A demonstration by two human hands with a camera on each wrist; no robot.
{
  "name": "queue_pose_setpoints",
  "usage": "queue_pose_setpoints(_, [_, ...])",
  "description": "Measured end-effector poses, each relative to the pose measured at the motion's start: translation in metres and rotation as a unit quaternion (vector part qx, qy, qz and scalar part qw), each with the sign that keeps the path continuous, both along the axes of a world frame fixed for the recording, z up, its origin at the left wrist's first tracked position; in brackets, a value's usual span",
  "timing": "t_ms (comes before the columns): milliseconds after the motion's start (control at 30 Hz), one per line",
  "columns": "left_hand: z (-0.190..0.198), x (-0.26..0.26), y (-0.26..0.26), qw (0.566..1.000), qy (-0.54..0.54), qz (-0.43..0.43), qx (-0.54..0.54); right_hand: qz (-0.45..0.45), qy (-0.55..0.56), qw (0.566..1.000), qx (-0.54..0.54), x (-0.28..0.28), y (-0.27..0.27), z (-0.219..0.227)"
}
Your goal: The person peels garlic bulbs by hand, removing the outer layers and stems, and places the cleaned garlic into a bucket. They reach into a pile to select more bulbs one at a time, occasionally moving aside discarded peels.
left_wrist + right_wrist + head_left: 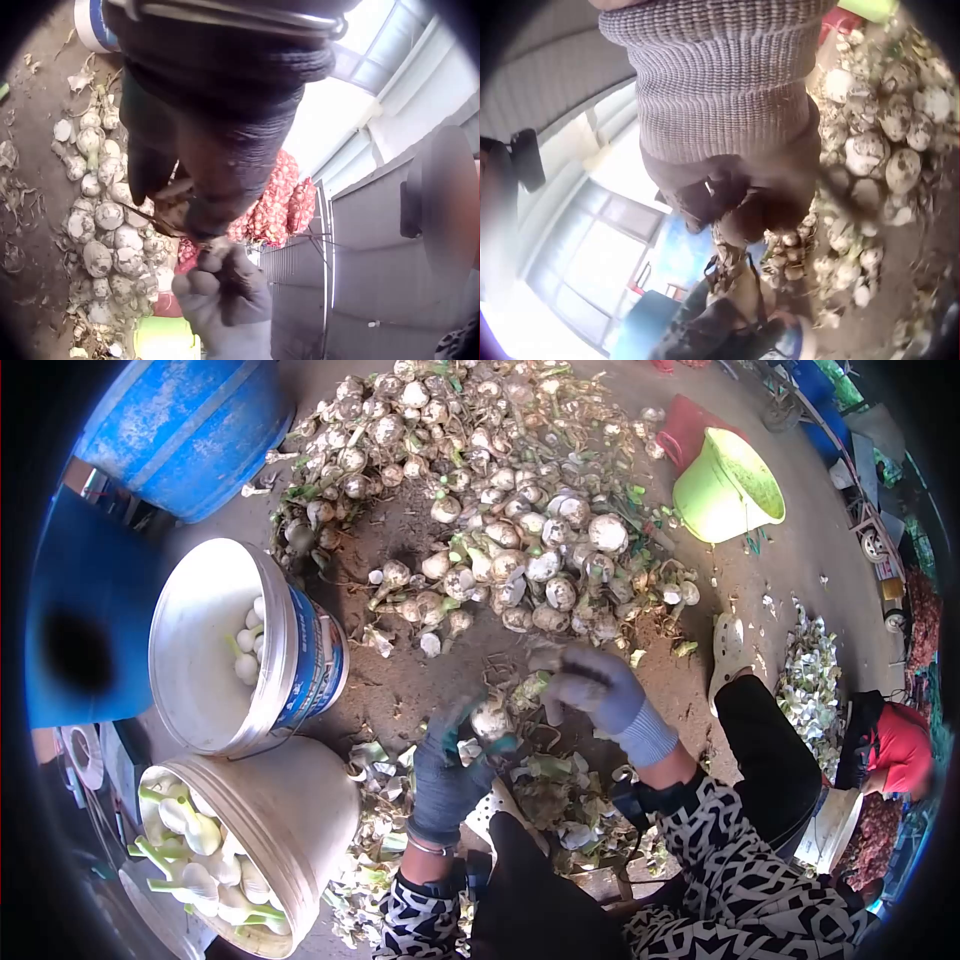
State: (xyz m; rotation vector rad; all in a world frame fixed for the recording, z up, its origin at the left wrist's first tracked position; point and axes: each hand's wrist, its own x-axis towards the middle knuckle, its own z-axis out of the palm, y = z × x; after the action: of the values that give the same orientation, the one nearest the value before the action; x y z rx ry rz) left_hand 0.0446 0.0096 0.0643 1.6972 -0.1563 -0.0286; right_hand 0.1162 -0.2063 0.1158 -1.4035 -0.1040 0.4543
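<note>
My left hand [450,775], in a dark glove, grips a garlic bulb [490,718] in front of my knees. The bulb [744,294] shows pale between the dark fingers in the right wrist view. My right hand [597,688], in a light grey knit glove, is just right of the bulb with its fingers curled. In the right wrist view those fingers pinch strips of dry, dirty garlic skin [724,259] at the bulb's end. Beyond both hands a large heap of unpeeled garlic [540,550] covers the floor.
At left, a white bucket [280,790] holds peeled bulbs with green stems; another bucket [205,690] above it holds several white bulbs. A blue barrel [185,435] stands far left, a lime-green bucket [715,490] far right. Peelings [575,810] litter the floor by my feet. Another person [900,750] is at right.
</note>
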Motion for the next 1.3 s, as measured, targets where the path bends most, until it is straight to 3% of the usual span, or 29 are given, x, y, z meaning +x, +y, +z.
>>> queue_pose_setpoints(100, [0.009,-0.007,-0.006,0.998,-0.036,0.046,-0.013,-0.077,0.024,0.997,-0.007,-0.02,0.012,-0.021])
queue_pose_setpoints(133, [0.021,-0.008,-0.005,0.99,-0.074,0.068,0.094,-0.066,-0.021,0.988,-0.136,-0.027,0.018,-0.018])
queue_pose_setpoints(167, [0.03,-0.008,-0.006,0.969,-0.112,0.088,0.2,-0.065,-0.021,0.988,-0.135,-0.035,0.028,-0.015])
queue_pose_setpoints(233, [0.033,-0.011,-0.01,0.953,-0.164,0.1,0.236,-0.082,-0.075,0.966,-0.234,-0.05,0.052,-0.013])
queue_pose_setpoints(300, [0.037,-0.014,-0.011,0.939,-0.174,0.121,0.271,-0.094,-0.067,0.969,-0.218,-0.052,0.056,-0.022])
queue_pose_setpoints(367, [0.04,-0.013,-0.008,0.936,-0.161,0.126,0.287,-0.043,-0.103,0.968,-0.224,-0.049,0.055,-0.023])
queue_pose_setpoints(433, [0.037,-0.012,-0.003,0.949,-0.16,0.119,0.243,-0.038,-0.147,0.968,-0.197,-0.048,0.049,-0.024])
queue_pose_setpoints(467, [0.033,-0.014,-0.003,0.982,-0.067,0.121,0.126,-0.032,-0.195,0.966,-0.168,-0.047,0.045,-0.025])
queue_pose_setpoints(500, [0.025,-0.013,0.0,0.992,0.022,0.096,-0.079,-0.031,-0.192,0.966,-0.17,-0.047,0.038,-0.024])
queue_pose_setpoints(533, [0.023,-0.014,0.008,0.963,0.147,0.073,-0.213,0.018,-0.049,0.993,-0.101,-0.047,0.03,-0.021])
queue_pose_setpoints(567, [0.026,-0.014,0.014,0.901,0.265,0.049,-0.34,0.066,0.094,0.993,-0.029,-0.046,0.024,-0.017])
queue_pose_setpoints(600, [0.012,-0.014,0.014,0.875,0.289,0.031,-0.387,0.125,0.131,0.983,-0.01,-0.04,0.021,-0.006])
queue_pose_setpoints(633, [0.008,-0.014,0.009,0.882,0.312,0.032,-0.353,0.128,0.135,0.983,-0.009,-0.04,0.019,-0.009])
queue_pose_setpoints(667, [0.009,-0.011,0.013,0.986,0.164,-0.008,-0.039,0.173,0.207,0.961,0.058,-0.043,0.017,-0.016])
queue_pose_setpoints(700, [0.012,-0.011,0.018,0.958,-0.004,-0.051,0.282,0.216,0.278,0.928,0.126,-0.046,0.017,-0.027])
queue_pose_setpoints(733, [0.001,-0.013,0.019,0.957,-0.001,-0.049,0.284,0.152,0.287,0.919,0.223,-0.056,0.031,-0.06])
queue_pose_setpoints(767, [-0.018,-0.013,0.021,0.989,0.074,0.036,0.12,0.153,0.287,0.918,0.226,-0.056,0.036,-0.058])
queue_pose_setpoints(800, [-0.016,-0.007,0.02,0.981,0.145,0.118,-0.049,0.12,0.321,0.901,0.266,-0.055,0.04,-0.053])
queue_pose_setpoints(833, [-0.008,-0.01,0.021,0.982,0.143,0.118,-0.045,0.087,0.354,0.88,0.304,-0.053,0.041,-0.051])
queue_pose_setpoints(867, [0.005,-0.019,0.022,0.991,0.094,0.091,-0.005,0.085,0.347,0.904,0.235,-0.057,0.041,-0.07])
queue_pose_setpoints(900, [0.016,-0.027,0.018,0.996,0.047,0.062,0.035,0.081,0.347,0.903,0.238,-0.059,0.047,-0.067])
queue_pose_setpoints(967, [0.017,-0.045,0.003,0.993,0.065,0.098,-0.014,0.037,0.344,0.917,0.202,-0.067,0.063,-0.056])
queue_pose_setpoints(1033, [0.024,-0.036,0.009,0.975,0.181,0.094,-0.082,0.06,0.351,0.901,0.248,-0.065,0.068,-0.054])
queue_pose_setpoints(1100, [0.012,-0.035,0.018,0.979,0.181,0.074,-0.048,0.084,0.393,0.808,0.431,-0.063,0.065,-0.04])
queue_pose_setpoints(1133, [0.008,-0.033,0.02,0.982,0.18,0.058,-0.019,0.078,0.393,0.796,0.454,-0.07,0.058,-0.06])
queue_pose_setpoints(1167, [0.008,-0.032,0.014,0.939,0.233,0.142,-0.21,0.051,0.334,0.852,0.399,-0.079,0.05,-0.077])
queue_pose_setpoints(1233, [0.021,-0.019,0.014,0.855,0.292,0.097,-0.417,0.049,0.385,0.828,0.404,-0.083,0.019,-0.081])
queue_pose_setpoints(1267, [0.018,-0.019,0.011,0.854,0.293,0.096,-0.419,0.048,0.385,0.829,0.403,-0.091,0.004,-0.076])
queue_pose_setpoints(1300, [0.013,-0.018,0.005,0.836,0.282,0.091,-0.462,0.054,0.363,0.866,0.34,-0.099,-0.01,-0.06])
